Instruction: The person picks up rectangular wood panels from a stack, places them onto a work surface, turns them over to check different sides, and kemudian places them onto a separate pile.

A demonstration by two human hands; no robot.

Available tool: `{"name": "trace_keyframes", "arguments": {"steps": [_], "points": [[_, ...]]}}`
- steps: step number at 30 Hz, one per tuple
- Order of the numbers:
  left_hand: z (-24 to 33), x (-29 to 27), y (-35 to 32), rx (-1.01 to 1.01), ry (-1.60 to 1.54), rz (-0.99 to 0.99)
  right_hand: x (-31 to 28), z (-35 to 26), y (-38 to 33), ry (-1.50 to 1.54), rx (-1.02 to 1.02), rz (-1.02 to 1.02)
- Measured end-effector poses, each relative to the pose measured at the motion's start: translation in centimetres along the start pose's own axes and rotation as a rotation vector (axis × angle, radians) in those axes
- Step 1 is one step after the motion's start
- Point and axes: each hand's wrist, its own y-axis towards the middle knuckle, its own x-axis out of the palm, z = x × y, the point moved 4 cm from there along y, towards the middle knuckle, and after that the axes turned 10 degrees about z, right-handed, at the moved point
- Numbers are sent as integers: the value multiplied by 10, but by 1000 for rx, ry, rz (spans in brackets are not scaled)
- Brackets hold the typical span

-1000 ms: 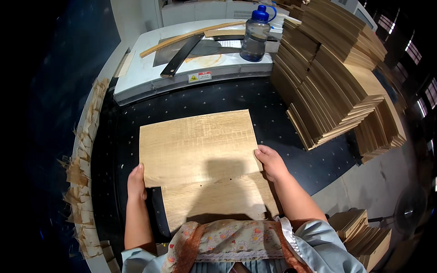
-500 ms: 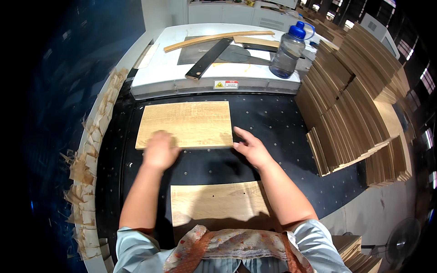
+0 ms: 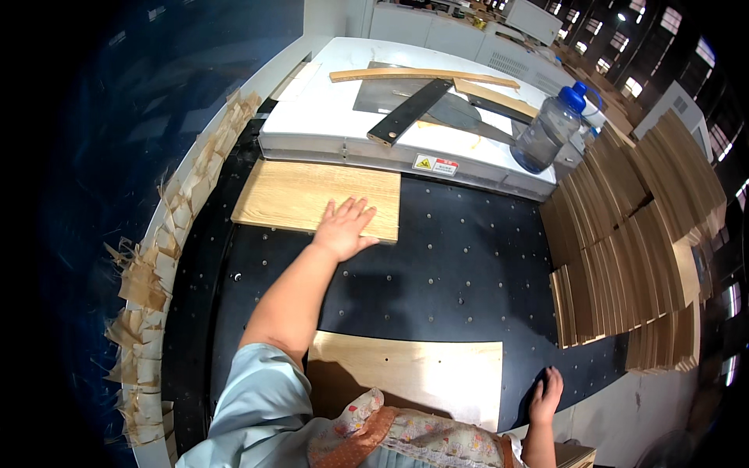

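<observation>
While the black bench (image 3: 468,257) fills mid-frame, a stiff, light-looking panel (image 3: 312,195) lies upper left; the left hand (image 3: 345,228) presses flat and open on its near edge, a likely hold. The right hand (image 3: 544,394) rests open at lower right.

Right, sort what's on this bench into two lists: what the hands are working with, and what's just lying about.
In hand:
- left hand, flat on the far wood panel
- right hand, at the black table's near edge beside the near wood panel

Lying about:
- water bottle
- black square ruler
- wood strips
- stacked panels
- offcut scraps
</observation>
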Motion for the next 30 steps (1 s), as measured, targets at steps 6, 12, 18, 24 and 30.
{"name": "trace_keyframes", "arguments": {"steps": [6,12,18,24,30], "points": [[-60,-13,4,-60,30,-71,0,-12,-7,-91,-5,-4],[-50,-22,-1,-149,54,-117,-2,-7,-10,-60,-41,31],[1,-21,-10,-571,1,-58,-6,-6,-10,-52,-65,109],[3,-12,-3,-644,-147,-60,-17,-19,-3,-69,-212,186],[0,-12,0,-623,-76,-112,-9,-21,-4,-102,1,20]]}}
